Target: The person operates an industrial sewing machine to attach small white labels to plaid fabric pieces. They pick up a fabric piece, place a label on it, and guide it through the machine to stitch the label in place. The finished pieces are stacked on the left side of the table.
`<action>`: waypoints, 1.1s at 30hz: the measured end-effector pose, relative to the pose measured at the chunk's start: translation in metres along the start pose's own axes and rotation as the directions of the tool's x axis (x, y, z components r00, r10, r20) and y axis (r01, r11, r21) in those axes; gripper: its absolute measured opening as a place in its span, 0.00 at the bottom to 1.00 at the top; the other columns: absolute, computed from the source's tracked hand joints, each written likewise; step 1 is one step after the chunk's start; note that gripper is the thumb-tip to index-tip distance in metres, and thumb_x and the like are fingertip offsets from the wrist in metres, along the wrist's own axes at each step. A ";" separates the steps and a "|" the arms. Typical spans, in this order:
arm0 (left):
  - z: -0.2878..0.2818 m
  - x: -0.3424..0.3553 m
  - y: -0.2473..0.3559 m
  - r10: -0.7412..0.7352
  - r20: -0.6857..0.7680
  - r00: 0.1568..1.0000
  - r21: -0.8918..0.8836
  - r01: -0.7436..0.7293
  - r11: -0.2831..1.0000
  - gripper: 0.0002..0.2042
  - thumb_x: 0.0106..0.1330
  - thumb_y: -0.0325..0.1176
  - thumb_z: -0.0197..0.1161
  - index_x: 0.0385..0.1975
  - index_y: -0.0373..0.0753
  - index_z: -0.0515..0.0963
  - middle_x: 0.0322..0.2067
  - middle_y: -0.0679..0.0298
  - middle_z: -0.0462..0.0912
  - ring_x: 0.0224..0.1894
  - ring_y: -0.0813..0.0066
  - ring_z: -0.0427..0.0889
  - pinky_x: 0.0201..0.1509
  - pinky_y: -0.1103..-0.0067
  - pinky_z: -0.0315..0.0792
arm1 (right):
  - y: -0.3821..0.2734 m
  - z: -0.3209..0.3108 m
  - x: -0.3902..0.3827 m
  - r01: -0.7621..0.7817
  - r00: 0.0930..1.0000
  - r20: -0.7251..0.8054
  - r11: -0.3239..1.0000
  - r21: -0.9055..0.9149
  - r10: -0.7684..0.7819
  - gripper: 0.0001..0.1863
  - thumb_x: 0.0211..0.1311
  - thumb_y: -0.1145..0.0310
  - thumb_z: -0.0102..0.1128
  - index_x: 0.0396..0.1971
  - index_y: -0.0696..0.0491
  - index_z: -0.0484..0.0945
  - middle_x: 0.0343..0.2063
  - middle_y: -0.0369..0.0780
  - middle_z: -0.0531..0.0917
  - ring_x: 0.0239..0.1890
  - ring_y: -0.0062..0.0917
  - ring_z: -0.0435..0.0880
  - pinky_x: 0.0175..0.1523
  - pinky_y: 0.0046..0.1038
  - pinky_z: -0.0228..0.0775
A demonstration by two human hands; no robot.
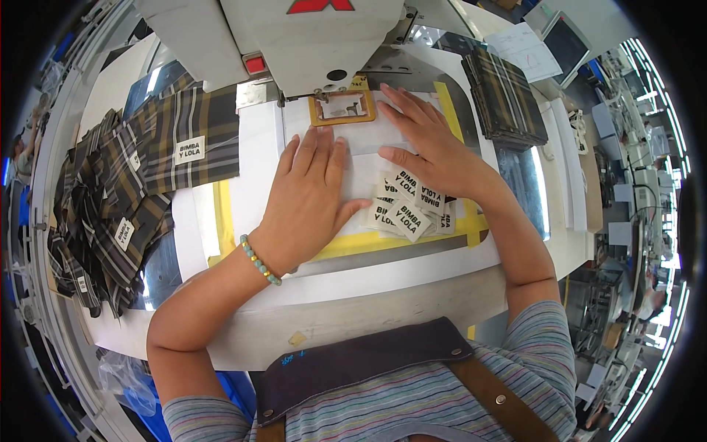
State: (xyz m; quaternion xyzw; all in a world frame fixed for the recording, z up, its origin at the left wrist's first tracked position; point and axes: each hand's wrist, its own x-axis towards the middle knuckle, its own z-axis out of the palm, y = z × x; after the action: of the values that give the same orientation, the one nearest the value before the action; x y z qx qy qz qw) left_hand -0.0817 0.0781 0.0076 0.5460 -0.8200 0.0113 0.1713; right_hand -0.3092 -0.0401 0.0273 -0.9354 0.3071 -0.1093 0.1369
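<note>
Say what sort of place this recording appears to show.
Probably a garment or textile factory, judging by the industrial sewing machine, the heap of plaid fabric pieces and the pile of loose cream labels.

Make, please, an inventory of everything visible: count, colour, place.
Machine: one, white, top
Frame: one, amber, below machine
Loose labels: several, cream, centre right
Plaid pile: one, dark, left
Plaid stack: one, dark, upper right
Tape strips: several, yellow, centre
Papers: several, white, centre and right
Screen: one, dark, upper right
Bag: one, clear, lower left
Apron: one, dark, bottom centre
Bracelet: one, green-gold, left wrist
Left hand: one, bare, centre
Right hand: one, bare, centre right
</note>
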 end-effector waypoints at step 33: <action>-0.008 0.003 -0.003 0.089 0.017 0.996 0.076 -0.090 0.993 0.31 0.67 0.49 0.65 0.62 0.32 0.73 0.57 0.52 0.74 0.67 0.47 0.68 0.72 0.58 0.62 | -0.015 -0.014 -0.011 0.048 0.987 0.156 0.994 -0.095 -0.033 0.37 0.75 0.50 0.52 0.74 0.57 0.59 0.76 0.50 0.55 0.79 0.43 0.49 0.81 0.47 0.37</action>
State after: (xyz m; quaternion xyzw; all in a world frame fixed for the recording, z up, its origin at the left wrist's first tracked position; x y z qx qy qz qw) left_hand -0.0778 0.0760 0.0160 0.5148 -0.8439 0.0466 0.1440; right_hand -0.3136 -0.0244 0.0441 -0.9527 0.2817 -0.0242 0.1119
